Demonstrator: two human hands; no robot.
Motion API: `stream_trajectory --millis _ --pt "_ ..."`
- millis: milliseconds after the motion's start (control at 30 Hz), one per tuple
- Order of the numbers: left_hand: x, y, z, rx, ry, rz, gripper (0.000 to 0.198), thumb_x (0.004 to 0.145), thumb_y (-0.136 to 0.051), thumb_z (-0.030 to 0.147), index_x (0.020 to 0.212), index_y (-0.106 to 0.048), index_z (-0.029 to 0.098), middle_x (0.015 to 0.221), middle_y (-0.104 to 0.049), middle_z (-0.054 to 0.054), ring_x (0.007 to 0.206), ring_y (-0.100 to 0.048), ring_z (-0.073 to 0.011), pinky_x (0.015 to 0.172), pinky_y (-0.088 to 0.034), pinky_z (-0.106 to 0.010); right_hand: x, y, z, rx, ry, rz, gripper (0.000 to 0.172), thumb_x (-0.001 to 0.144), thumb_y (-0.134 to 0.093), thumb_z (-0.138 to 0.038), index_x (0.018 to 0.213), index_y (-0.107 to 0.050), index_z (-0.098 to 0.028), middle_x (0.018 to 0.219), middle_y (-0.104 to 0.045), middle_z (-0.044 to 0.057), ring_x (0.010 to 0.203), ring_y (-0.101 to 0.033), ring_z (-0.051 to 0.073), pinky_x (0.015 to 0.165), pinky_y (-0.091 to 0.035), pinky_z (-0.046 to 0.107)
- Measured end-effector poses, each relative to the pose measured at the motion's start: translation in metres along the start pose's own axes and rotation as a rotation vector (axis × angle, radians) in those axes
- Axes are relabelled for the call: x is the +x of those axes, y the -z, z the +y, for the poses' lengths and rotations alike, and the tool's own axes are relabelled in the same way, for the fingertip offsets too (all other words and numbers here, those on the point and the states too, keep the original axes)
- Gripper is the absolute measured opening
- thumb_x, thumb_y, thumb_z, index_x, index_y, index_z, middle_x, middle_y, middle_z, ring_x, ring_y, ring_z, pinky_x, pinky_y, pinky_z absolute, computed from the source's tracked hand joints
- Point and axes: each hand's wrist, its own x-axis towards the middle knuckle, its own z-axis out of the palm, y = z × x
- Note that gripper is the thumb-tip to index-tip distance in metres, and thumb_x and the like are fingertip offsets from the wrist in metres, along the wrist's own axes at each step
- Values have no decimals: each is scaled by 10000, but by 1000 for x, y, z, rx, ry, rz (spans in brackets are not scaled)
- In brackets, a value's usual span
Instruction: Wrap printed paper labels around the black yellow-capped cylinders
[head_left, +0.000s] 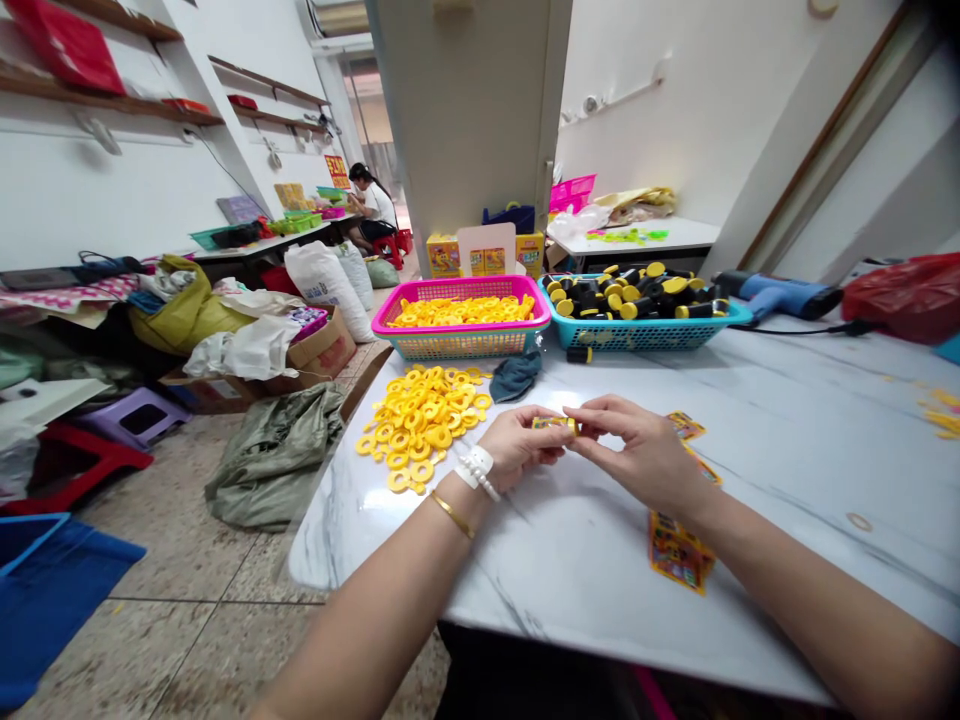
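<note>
Small labelled cylinder [555,424] pinched between narrowed fingers of left hand [517,448] and right hand [637,450], above marble table [787,450]. Loose yellow rings [420,425] at 9 o'clock; printed labels [679,550] at 4 o'clock; teal basket [637,340] at 1 o'clock.

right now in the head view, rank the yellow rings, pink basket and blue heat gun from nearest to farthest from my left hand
1. Yellow rings: loose on the table, just left of the left hand.
2. Pink basket: straight ahead, behind the rings.
3. Blue heat gun: far right, at the table's back.
</note>
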Motion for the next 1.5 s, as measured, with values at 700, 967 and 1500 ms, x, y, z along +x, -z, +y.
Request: stream_trajectory --millis 700,967,1500 --pt "-2 -1 -5 167 -215 -4 499 712 -713 622 777 -620 136 610 -591 2 458 -504 -69 452 -356 -194 2 -9 7 683 -561 -61 309 671 -850 -429 769 -710 -171 691 -721 31 641 -687 175 698 -590 363" --pt "2 3 -11 -116 -18 -94 576 640 -773 644 816 -625 115 668 -623 -30 457 -502 -61 414 -327 -180 -3 -7 16 745 -405 -94 244 702 -846 -289 927 -766 -237 915 -721 15 757 -709 187 759 -613 400" --pt "-1 0 -7 -194 4 -161 503 667 -797 562 806 -594 124 533 -560 41 338 -382 -23 350 -223 -160 -5 -7 12 783 -301 99 110 733 -820 -271 824 -762 -253 981 -575 -18 693 -701 150 599 -669 383"
